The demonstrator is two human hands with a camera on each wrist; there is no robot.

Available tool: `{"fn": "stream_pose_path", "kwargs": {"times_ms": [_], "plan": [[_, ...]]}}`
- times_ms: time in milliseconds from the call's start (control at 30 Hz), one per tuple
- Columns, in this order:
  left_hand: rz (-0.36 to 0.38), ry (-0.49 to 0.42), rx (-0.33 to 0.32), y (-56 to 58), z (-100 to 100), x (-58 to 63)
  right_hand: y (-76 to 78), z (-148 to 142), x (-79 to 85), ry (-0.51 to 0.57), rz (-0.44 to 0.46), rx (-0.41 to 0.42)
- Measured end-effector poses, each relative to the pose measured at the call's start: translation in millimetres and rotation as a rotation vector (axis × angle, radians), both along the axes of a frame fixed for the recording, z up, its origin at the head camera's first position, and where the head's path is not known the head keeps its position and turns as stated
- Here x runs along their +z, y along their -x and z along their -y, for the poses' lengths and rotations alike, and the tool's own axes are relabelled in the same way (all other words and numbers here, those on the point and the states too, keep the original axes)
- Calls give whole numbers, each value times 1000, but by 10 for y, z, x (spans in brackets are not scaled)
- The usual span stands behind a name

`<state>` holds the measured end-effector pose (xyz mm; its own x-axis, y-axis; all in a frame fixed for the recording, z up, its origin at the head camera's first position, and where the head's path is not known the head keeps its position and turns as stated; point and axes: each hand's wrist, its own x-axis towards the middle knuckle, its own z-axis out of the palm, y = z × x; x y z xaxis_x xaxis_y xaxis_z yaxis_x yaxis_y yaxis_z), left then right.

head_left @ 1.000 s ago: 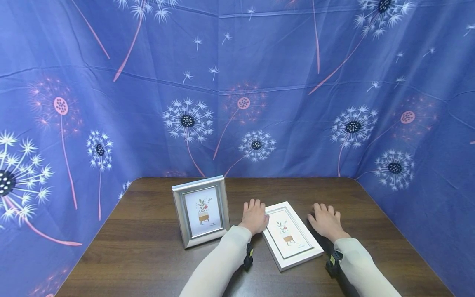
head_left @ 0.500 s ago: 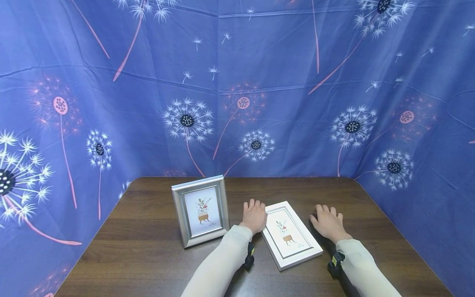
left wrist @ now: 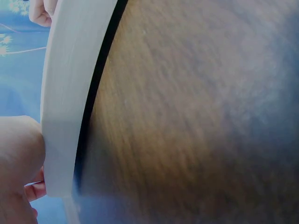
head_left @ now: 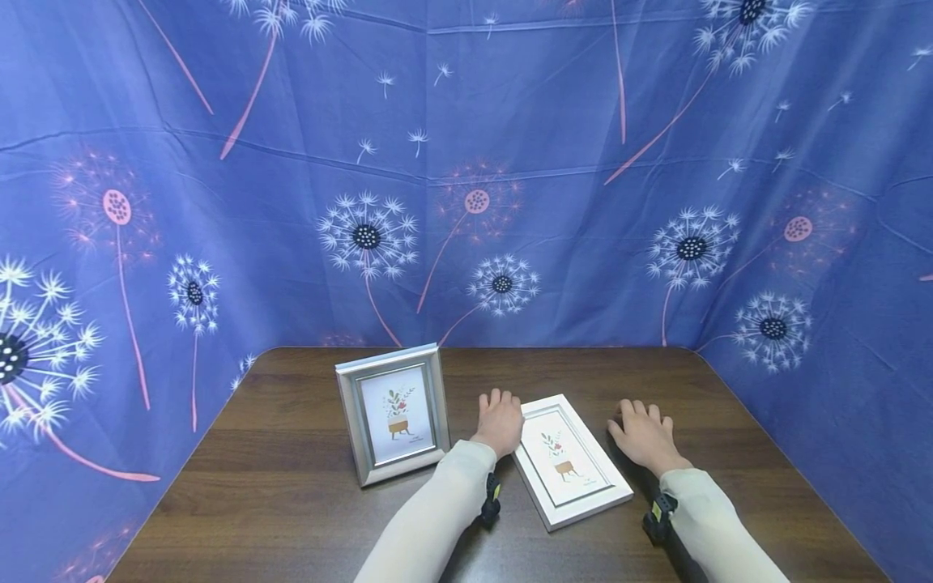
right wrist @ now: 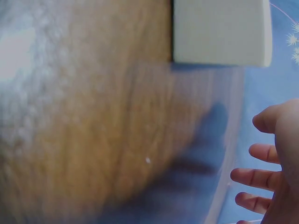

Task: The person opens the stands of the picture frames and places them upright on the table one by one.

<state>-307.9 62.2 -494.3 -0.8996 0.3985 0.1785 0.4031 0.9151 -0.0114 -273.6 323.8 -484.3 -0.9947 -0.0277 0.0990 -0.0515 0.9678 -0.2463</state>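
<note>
A white picture frame lies face up and slanted on the wooden table, showing a print of a potted plant. At its upper left side is my left hand; in the left wrist view the thumb side touches the frame's pale edge, and some fingers are hidden. My right hand rests off the frame's right side, fingers spread and loosely bent, holding nothing. The right wrist view has the right hand apart from the frame's corner.
A silver picture frame with a similar plant print stands upright, leaning slightly back, left of my left hand. The brown table ends at a blue dandelion-print cloth behind and at both sides.
My right hand has shifted slightly right, away from the white frame, then stayed still. The left hand's thumb has drawn in a little. Both frames stay in place.
</note>
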Motion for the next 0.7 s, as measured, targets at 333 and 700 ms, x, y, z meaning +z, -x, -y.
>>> {"fn": "stream_pose_path", "kwargs": {"times_ms": [333,700], "plan": [[-54,63,-41,9,-30,189,-38,-76,61,17,-36,13],[-117,57,-59,-15,-43,290,-115,-98,167,14,-73,10]]}}
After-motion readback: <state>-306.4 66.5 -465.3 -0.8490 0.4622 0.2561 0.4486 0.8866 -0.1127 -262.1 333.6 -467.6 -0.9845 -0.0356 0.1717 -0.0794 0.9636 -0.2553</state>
